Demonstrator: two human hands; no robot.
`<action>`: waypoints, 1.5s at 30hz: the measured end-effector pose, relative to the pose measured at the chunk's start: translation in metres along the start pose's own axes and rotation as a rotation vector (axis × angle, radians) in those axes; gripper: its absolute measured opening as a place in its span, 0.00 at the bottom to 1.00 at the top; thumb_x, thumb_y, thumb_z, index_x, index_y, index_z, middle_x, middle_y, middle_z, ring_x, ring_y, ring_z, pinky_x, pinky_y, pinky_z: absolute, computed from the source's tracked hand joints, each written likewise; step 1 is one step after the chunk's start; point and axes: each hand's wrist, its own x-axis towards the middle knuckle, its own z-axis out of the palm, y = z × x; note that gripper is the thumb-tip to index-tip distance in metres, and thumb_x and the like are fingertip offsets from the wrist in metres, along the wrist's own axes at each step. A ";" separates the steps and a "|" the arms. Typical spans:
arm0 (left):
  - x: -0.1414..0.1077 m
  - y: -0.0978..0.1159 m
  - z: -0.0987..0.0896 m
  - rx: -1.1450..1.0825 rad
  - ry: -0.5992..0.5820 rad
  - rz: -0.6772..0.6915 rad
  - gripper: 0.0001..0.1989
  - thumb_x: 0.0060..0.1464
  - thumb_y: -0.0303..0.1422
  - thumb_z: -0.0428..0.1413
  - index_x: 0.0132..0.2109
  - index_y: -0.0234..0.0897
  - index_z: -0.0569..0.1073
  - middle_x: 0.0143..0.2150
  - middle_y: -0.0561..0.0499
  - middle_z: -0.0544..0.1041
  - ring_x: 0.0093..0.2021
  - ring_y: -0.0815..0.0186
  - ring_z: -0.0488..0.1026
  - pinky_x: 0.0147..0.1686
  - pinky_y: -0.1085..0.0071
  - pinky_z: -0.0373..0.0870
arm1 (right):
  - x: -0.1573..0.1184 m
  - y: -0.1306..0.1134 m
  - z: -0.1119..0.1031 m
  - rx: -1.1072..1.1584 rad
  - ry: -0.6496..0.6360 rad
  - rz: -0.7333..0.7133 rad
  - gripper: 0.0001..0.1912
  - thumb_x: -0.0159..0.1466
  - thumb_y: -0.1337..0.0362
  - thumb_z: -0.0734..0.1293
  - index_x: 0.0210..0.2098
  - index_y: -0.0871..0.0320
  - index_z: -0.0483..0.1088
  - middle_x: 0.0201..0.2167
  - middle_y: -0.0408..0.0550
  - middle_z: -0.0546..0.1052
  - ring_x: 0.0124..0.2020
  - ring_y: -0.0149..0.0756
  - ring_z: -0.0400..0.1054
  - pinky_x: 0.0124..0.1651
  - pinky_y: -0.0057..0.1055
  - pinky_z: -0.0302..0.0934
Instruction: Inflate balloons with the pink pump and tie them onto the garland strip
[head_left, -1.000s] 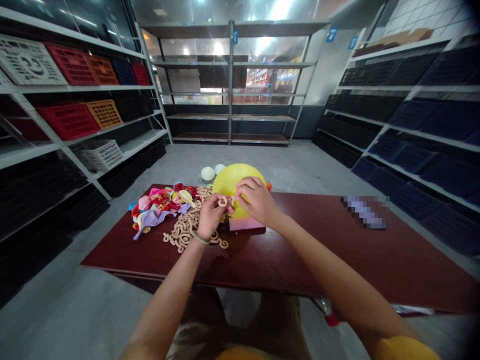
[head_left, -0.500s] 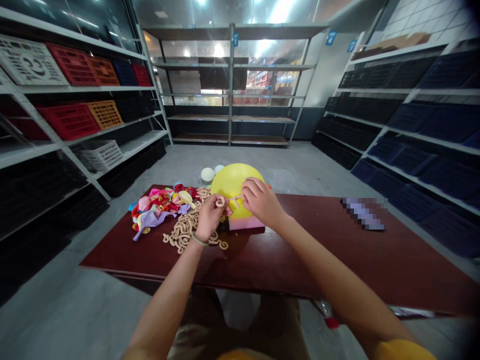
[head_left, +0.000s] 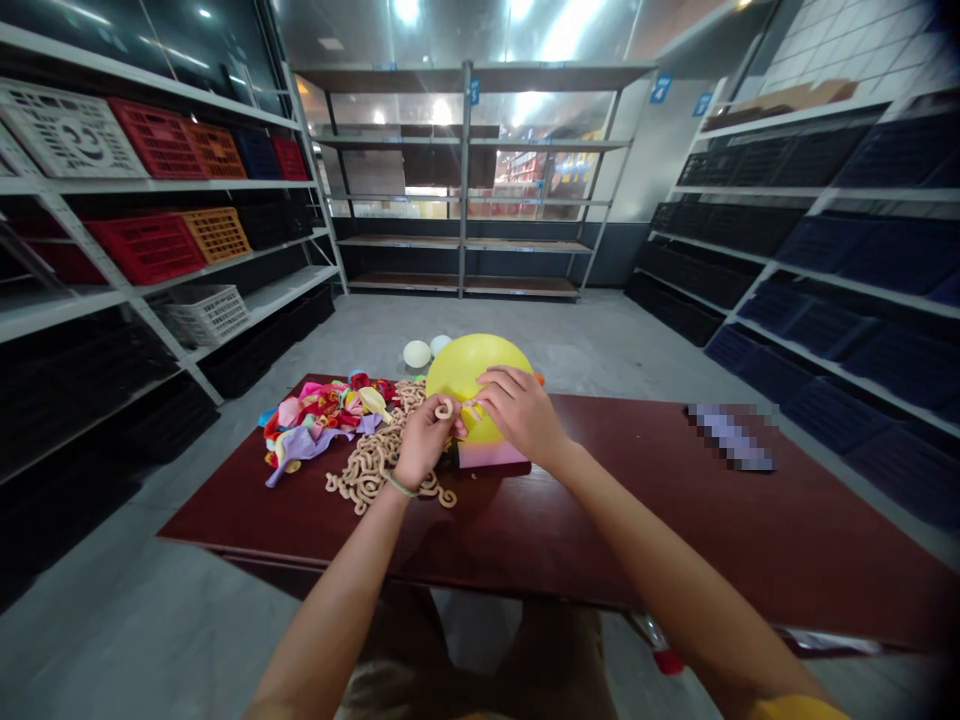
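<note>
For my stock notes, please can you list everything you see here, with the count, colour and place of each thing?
Yellow inflated balloon: one, yellow, at the table's far edge.
Pale round balloons: two, off-white, on the floor beyond the table.
Flat rubber balloons: many, mixed colours, heaped on the table.
Curled beige links: many, beige, heaped beside them.
Pink sheet: one, pink, below the yellow balloon.
Table: one, dark red, centre.
Plastic crates: several, red, orange and white, on the left shelves.
Left hand: one, holding a link.
Right hand: one, on the yellow balloon.

Red, orange plastic crates (head_left: 142,248) on white steel shelving (head_left: 52,312) left; dark bins (head_left: 825,245) right; concrete floor (head_left: 150,600).
</note>
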 end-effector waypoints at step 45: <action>0.061 -0.044 0.002 0.088 -0.049 -0.054 0.22 0.54 0.42 0.60 0.52 0.36 0.74 0.54 0.40 0.75 0.54 0.55 0.73 0.56 0.57 0.68 | -0.044 0.070 0.047 0.198 0.130 0.527 0.18 0.65 0.67 0.58 0.52 0.57 0.72 0.57 0.57 0.69 0.59 0.45 0.62 0.61 0.49 0.58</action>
